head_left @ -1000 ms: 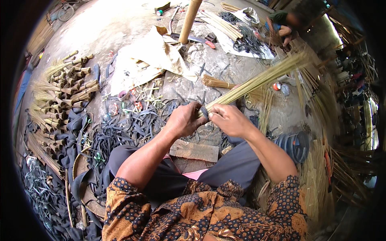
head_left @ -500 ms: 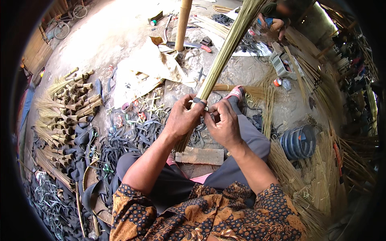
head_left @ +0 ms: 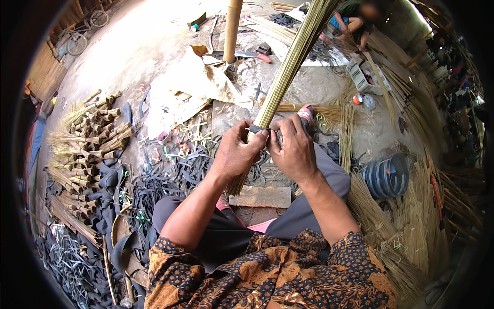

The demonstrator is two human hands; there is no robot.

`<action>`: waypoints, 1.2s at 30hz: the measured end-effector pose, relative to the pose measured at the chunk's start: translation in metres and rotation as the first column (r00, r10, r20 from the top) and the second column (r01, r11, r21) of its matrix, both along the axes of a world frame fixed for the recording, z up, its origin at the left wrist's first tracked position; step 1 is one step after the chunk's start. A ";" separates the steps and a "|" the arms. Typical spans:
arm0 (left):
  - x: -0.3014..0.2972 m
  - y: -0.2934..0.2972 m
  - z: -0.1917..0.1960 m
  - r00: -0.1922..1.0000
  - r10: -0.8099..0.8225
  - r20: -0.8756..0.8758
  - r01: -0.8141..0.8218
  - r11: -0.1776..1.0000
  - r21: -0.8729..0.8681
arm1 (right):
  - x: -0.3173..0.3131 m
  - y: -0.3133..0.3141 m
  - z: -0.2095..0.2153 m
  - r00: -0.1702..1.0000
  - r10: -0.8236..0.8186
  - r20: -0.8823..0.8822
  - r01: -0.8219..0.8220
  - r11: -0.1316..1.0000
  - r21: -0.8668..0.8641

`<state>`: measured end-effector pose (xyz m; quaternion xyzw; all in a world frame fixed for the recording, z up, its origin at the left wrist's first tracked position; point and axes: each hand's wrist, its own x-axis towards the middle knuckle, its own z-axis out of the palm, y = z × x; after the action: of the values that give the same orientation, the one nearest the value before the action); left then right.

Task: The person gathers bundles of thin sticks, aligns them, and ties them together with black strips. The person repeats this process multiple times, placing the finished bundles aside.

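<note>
A long bundle of thin straw-coloured sticks (head_left: 289,69) slants up and to the right from between my knees. My left hand (head_left: 234,153) is closed round its lower part, thumb on top. A black rubber strip (head_left: 258,129) wraps the bundle just above that thumb. My right hand (head_left: 293,150), right beside the bundle, pinches the strip's end between thumb and fingers. The bundle's lower end comes out below my left hand, over a small wooden board (head_left: 260,196) on the ground.
Short tied stick bundles (head_left: 87,141) lie stacked at left, above tangled black rubber strips (head_left: 177,175). A knife (head_left: 247,54) lies by a bamboo post (head_left: 233,31). At right are a striped bucket (head_left: 386,176), loose sticks (head_left: 411,221) and a grey crate (head_left: 363,77). Another person (head_left: 352,23) crouches far right.
My right hand has turned and lifted slightly, its fingers now higher beside the bundle with the strip's end drawn toward it. My left hand keeps its grip. The whole view has shifted a little.
</note>
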<state>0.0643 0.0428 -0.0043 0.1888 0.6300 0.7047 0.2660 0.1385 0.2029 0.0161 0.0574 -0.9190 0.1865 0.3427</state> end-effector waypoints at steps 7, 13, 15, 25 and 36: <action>0.009 0.007 0.003 0.973 0.100 -0.206 -0.036 0.955 0.293 | 0.029 0.001 -0.017 0.929 0.325 0.178 -0.141 0.753 -0.642; 0.005 0.020 0.036 0.987 0.032 -0.157 0.019 0.949 0.315 | 0.056 -0.047 -0.048 0.926 0.269 0.265 0.033 0.642 -0.766; 0.002 0.022 0.048 0.998 0.065 -0.018 -0.054 0.927 0.370 | 0.063 -0.048 -0.046 0.887 0.164 0.431 0.166 0.759 -0.630; 0.025 0.043 0.068 0.952 -0.156 0.264 0.001 0.862 0.506 | 0.096 0.011 -0.054 0.281 0.941 -0.190 0.212 -0.254 -0.944; 0.054 0.043 -0.072 0.953 0.224 -0.204 -0.229 0.973 -0.001 | 0.153 0.133 -0.116 0.833 0.238 0.500 0.318 0.532 -0.784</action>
<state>0.1183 0.0859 -0.0764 0.1829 0.6798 0.7000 0.1203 0.2917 0.3361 -0.0994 -0.1940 -0.7697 0.6061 0.0509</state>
